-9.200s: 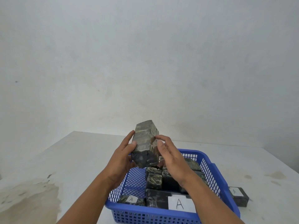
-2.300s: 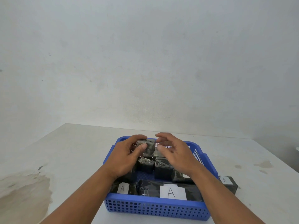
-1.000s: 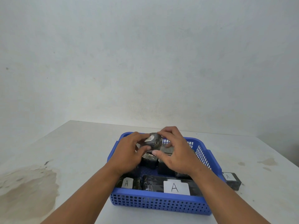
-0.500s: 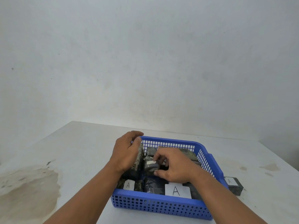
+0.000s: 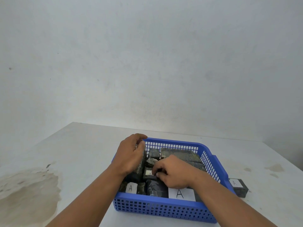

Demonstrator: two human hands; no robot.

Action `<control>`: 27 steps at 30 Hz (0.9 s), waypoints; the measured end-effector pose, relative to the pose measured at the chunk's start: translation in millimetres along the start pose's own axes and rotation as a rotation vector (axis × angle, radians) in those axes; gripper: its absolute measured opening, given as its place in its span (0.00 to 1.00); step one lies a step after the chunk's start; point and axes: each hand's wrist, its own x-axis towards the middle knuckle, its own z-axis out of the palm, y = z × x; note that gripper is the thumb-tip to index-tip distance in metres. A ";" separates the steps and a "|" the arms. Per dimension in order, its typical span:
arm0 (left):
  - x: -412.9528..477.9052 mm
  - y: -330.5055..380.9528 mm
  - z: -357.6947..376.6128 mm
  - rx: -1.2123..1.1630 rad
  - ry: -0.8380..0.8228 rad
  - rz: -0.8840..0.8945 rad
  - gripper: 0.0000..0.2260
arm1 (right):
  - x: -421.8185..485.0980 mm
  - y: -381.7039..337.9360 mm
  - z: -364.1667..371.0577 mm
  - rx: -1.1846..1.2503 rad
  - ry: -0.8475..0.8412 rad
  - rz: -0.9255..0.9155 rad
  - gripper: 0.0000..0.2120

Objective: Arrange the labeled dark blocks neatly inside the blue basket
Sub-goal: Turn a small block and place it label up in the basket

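At the near wall of the blue basket, blocks marked A lie flat; just behind them the right hand pinches a small labelled block down into a gap; the left hand curls round an upright block by the left wall. Seating is the step in hand; next, I judge, the stray block on the table beside the basket needs fetching in.

Soft, even, diffuse light, faint shadows, no glare, sharp focus, slight wide-angle bowing at edges.
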 end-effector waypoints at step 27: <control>-1.4 2.8 3.6 0.144 -0.029 0.036 0.12 | 24.8 -14.2 -7.8 -0.427 0.053 0.163 0.03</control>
